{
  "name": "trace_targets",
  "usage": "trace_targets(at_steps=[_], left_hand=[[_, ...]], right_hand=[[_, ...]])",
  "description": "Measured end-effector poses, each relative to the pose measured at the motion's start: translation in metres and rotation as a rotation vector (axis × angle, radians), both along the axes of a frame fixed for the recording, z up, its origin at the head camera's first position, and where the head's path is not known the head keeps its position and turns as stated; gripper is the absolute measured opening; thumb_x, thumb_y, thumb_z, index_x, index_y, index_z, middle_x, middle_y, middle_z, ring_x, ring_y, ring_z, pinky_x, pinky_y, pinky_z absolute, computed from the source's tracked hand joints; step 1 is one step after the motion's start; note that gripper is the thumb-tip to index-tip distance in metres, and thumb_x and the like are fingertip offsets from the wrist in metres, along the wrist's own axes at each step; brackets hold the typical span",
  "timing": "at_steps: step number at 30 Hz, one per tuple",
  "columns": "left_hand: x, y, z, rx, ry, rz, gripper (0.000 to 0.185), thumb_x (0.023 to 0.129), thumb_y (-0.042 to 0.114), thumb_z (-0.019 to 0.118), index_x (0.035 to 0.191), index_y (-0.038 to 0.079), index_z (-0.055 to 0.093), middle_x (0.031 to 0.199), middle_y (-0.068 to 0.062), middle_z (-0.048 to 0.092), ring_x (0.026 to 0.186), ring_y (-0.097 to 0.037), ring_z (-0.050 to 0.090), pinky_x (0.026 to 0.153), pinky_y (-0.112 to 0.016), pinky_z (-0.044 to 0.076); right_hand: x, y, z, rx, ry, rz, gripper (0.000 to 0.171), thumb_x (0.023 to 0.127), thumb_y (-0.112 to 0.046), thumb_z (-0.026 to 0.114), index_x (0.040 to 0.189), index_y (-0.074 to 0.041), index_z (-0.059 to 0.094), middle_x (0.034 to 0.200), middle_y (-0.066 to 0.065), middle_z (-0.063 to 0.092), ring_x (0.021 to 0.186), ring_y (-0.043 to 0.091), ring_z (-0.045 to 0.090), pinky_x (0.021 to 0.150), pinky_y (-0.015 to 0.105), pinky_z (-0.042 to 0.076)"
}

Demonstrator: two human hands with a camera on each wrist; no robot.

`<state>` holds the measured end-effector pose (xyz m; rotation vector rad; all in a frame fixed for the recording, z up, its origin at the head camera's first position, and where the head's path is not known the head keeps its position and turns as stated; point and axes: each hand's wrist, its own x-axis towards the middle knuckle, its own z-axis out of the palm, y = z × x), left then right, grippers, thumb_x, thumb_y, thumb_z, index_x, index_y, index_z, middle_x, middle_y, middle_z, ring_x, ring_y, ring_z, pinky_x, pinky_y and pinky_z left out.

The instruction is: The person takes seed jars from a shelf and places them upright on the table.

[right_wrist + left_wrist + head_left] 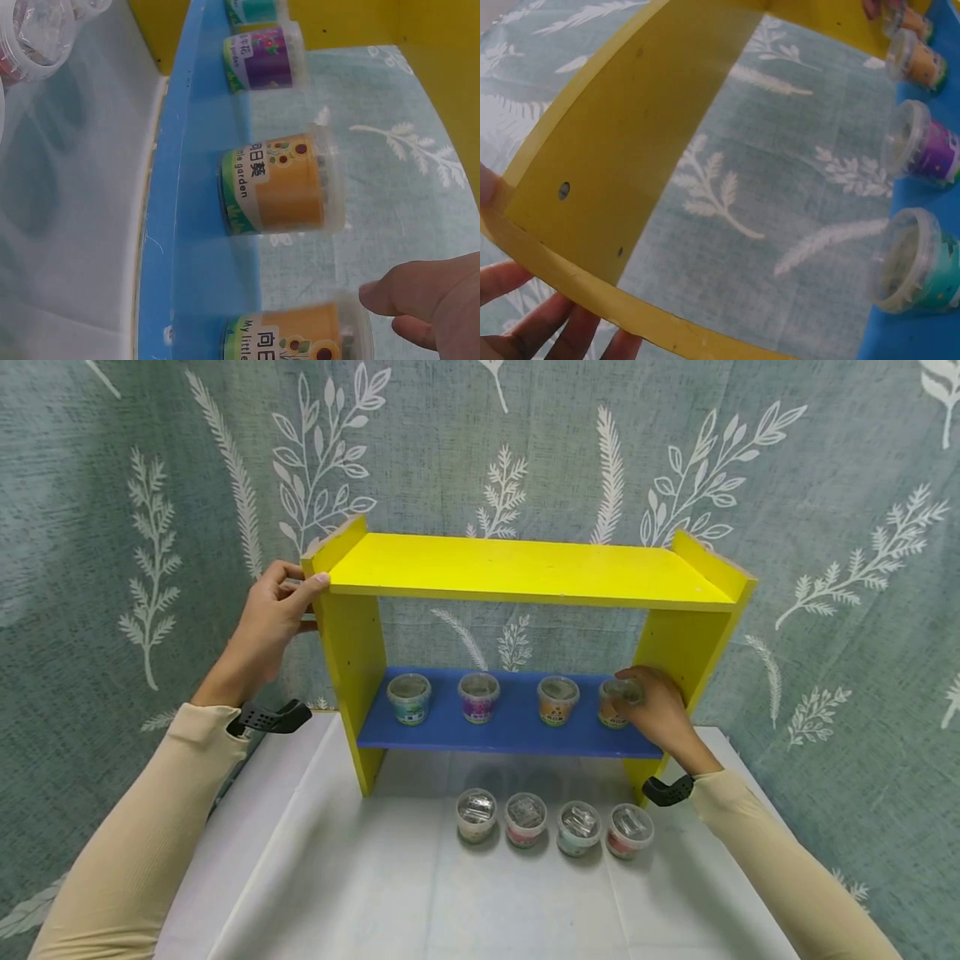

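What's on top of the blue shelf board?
A teal tub, purple tub and orange tub, plus a second orange tub at the right end, which the right hand partly covers in the head view. The blue board beneath them is hidden.

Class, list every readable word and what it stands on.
"向日葵": left orange cup
"little garden": same cup
"My little": right orange cup
"向日", cut off: same cup
"garden": purple cup; its characters are blurred
Too small or blurred: teal cup, four table cups

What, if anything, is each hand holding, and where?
Left hand: shelf, by its upper left corner. Right hand: at the lid of the rightmost shelved cup; grip unclear.
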<state>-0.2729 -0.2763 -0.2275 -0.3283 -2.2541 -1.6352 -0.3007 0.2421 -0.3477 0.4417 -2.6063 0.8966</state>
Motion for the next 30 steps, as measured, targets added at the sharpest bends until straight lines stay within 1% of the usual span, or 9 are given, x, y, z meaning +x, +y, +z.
trace_targets(at_steps=[4,8,13,19,22,25,26,28,30], left_hand=[[0.000,0.000,-0.001,0.000,-0.003,-0.001,0.034,0.103,0.050,0.057,0.121,0.023,0.047,0.120,-0.004,0.055,0.109,-0.020,0.058,0.094,-0.038,0.051],[0.001,-0.001,-0.001,0.006,-0.003,-0.001,0.034,0.103,0.050,0.057,0.121,0.023,0.047,0.119,-0.004,0.055,0.109,-0.020,0.058,0.094,-0.037,0.051],[0.000,-0.001,0.000,-0.002,-0.011,-0.001,0.035,0.103,0.051,0.057,0.122,0.023,0.047,0.120,-0.004,0.055,0.110,-0.022,0.058,0.094,-0.039,0.050],[0.000,-0.001,0.001,-0.005,-0.016,0.000,0.034,0.104,0.050,0.056,0.123,0.024,0.047,0.121,-0.003,0.055,0.112,-0.023,0.057,0.098,-0.045,0.049],[-0.001,-0.001,0.001,-0.001,-0.014,-0.004,0.033,0.104,0.050,0.056,0.123,0.024,0.047,0.121,-0.003,0.055,0.113,-0.024,0.057,0.099,-0.047,0.049],[-0.002,-0.001,0.000,0.002,-0.010,-0.011,0.034,0.104,0.049,0.056,0.123,0.023,0.047,0.122,-0.004,0.055,0.114,-0.025,0.057,0.100,-0.049,0.048],[-0.002,-0.001,0.000,0.003,-0.010,-0.011,0.034,0.104,0.049,0.057,0.123,0.023,0.047,0.122,-0.004,0.055,0.114,-0.025,0.056,0.100,-0.049,0.048],[-0.003,-0.002,0.000,0.005,-0.011,-0.012,0.034,0.104,0.049,0.057,0.123,0.023,0.047,0.122,-0.004,0.055,0.114,-0.025,0.056,0.100,-0.049,0.048],[-0.003,-0.002,-0.001,0.005,-0.011,-0.013,0.034,0.104,0.049,0.057,0.123,0.023,0.047,0.122,-0.004,0.055,0.114,-0.025,0.056,0.100,-0.048,0.048]], right_hand=[[-0.002,-0.001,-0.003,-0.003,0.007,0.001,0.043,0.097,-0.017,0.073,0.133,0.004,0.061,0.137,0.027,0.057,0.129,0.046,0.049,0.105,0.064,0.037],[-0.005,-0.001,-0.005,-0.014,-0.012,-0.001,0.046,0.098,-0.020,0.072,0.135,0.004,0.059,0.140,0.027,0.055,0.130,0.047,0.048,0.105,0.065,0.038],[-0.006,-0.002,-0.007,-0.053,-0.093,-0.015,0.057,0.100,-0.025,0.070,0.145,0.003,0.050,0.149,0.028,0.047,0.135,0.047,0.044,0.107,0.066,0.037],[-0.009,-0.001,-0.009,-0.083,-0.194,-0.046,0.072,0.101,-0.032,0.069,0.154,0.005,0.037,0.156,0.029,0.038,0.143,0.047,0.036,0.112,0.065,0.033],[-0.009,0.000,-0.010,-0.093,-0.226,-0.063,0.080,0.101,-0.036,0.068,0.157,0.006,0.029,0.159,0.029,0.033,0.146,0.047,0.032,0.114,0.065,0.031],[-0.009,0.001,-0.011,-0.117,-0.242,-0.061,0.086,0.101,-0.037,0.068,0.159,0.007,0.023,0.161,0.030,0.030,0.147,0.048,0.030,0.115,0.064,0.030],[-0.008,0.001,-0.011,-0.123,-0.243,-0.058,0.086,0.101,-0.038,0.068,0.159,0.007,0.023,0.160,0.031,0.031,0.146,0.048,0.032,0.114,0.064,0.031],[-0.007,0.001,-0.012,-0.141,-0.251,-0.052,0.079,0.101,-0.038,0.068,0.154,0.008,0.031,0.152,0.032,0.039,0.138,0.047,0.041,0.109,0.061,0.038],[-0.006,0.001,-0.014,-0.149,-0.264,-0.057,0.069,0.100,-0.041,0.067,0.144,0.006,0.043,0.139,0.029,0.050,0.123,0.043,0.051,0.097,0.055,0.045]])
